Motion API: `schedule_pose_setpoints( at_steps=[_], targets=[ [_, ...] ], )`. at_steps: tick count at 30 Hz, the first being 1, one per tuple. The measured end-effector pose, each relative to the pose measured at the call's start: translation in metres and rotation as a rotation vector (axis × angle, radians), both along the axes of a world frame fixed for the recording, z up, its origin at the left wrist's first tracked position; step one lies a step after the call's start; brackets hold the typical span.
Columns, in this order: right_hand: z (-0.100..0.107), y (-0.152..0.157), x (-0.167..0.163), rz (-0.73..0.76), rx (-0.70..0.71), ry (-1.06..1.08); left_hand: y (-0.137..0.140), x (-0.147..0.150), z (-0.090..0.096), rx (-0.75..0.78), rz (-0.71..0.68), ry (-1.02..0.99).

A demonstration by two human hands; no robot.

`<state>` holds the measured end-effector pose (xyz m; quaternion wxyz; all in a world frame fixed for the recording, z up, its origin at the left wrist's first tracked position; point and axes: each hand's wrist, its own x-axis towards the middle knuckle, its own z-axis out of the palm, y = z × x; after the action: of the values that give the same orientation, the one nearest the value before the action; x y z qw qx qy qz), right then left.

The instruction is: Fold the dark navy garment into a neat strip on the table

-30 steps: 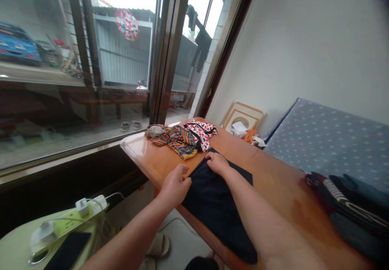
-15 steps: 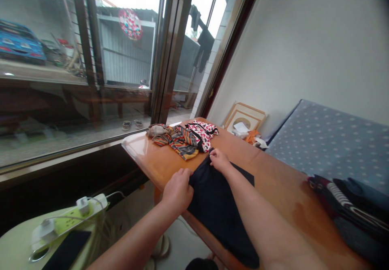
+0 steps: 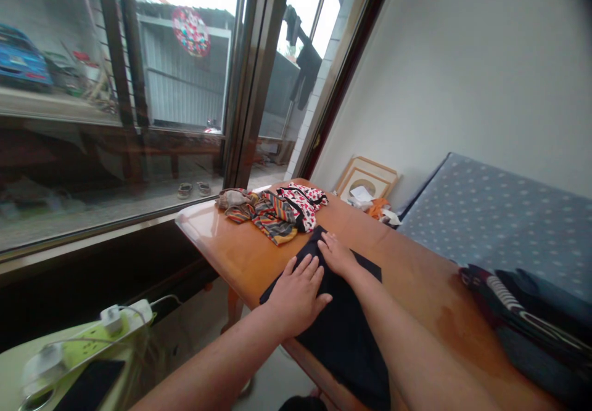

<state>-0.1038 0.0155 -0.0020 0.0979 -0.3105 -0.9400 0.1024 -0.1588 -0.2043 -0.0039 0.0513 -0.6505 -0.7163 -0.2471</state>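
A dark navy piece of clothing (image 3: 345, 331) lies spread on the wooden table (image 3: 416, 294), its near end reaching the table's front edge. What kind of garment it is I cannot tell. My left hand (image 3: 300, 291) rests flat on its left part, fingers spread. Farther up the cloth, my right hand (image 3: 337, 254) also lies flat with fingers stretched out. Just beyond the dark cloth sit a striped multicoloured garment (image 3: 277, 217) and a white one with red and black print (image 3: 305, 200).
Folded dark clothes (image 3: 531, 312) are stacked at the table's right. A power strip (image 3: 87, 343) and a phone (image 3: 92, 386) lie on a pale green surface at lower left. Behind the table are a polka-dot grey panel (image 3: 504, 214) and framed pictures (image 3: 367, 180). Large windows stand at left.
Both hands have let go of the cloth's edge and now lie flat on it. The left hand has moved right, onto the cloth, and a left corner of the cloth now shows on the table.
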Motion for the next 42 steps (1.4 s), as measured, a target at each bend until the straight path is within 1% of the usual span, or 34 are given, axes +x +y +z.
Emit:
schedule_pose_setpoints(
  at_steps=[2,4,6,9,13,15,17,22,25,28,31,34,37,40,42],
  targets=[
    [-0.011,-0.001,0.0,-0.021,-0.018,-0.128,0.0,-0.003,-0.009,-0.072,0.007,0.0],
    [-0.019,0.0,-0.001,-0.05,-0.032,-0.233,-0.002,-0.006,-0.014,-0.116,0.009,-0.005],
    [-0.02,0.002,-0.002,-0.058,-0.047,-0.266,-0.004,-0.007,-0.015,-0.13,0.005,-0.009],
    [-0.014,0.009,-0.004,-0.036,-0.072,-0.253,-0.005,-0.008,-0.013,-0.13,-0.002,-0.015],
    [-0.008,0.018,-0.016,-0.031,0.009,-0.144,-0.005,-0.008,-0.012,-0.113,-0.011,-0.022],
    [-0.011,0.021,-0.023,-0.03,0.024,-0.128,-0.005,-0.008,-0.013,-0.101,-0.013,-0.028],
    [-0.017,0.022,-0.028,-0.033,0.003,-0.149,-0.005,-0.007,-0.013,-0.094,-0.01,-0.036],
    [-0.032,0.027,-0.031,-0.049,-0.027,-0.166,-0.007,-0.006,-0.01,-0.08,0.0,-0.057],
    [-0.033,0.031,-0.03,-0.038,-0.05,-0.166,-0.008,-0.005,-0.007,-0.09,0.004,-0.059],
    [-0.03,0.033,-0.027,-0.037,-0.064,-0.136,-0.01,-0.004,-0.004,-0.114,0.006,-0.049],
    [-0.026,0.032,-0.014,-0.069,-0.05,-0.084,-0.012,-0.004,-0.002,-0.137,-0.001,-0.045],
    [-0.028,0.032,0.012,-0.15,-0.013,-0.044,-0.013,-0.003,-0.001,-0.158,-0.011,-0.048],
    [-0.039,0.031,0.044,-0.233,0.015,-0.025,-0.014,-0.002,-0.001,-0.171,-0.017,-0.047],
    [-0.051,0.03,0.073,-0.231,0.0,-0.034,-0.015,-0.001,-0.002,-0.175,-0.019,-0.032],
    [-0.054,0.028,0.086,-0.235,-0.002,-0.028,-0.015,-0.001,-0.003,-0.175,-0.018,-0.017]
  ],
)
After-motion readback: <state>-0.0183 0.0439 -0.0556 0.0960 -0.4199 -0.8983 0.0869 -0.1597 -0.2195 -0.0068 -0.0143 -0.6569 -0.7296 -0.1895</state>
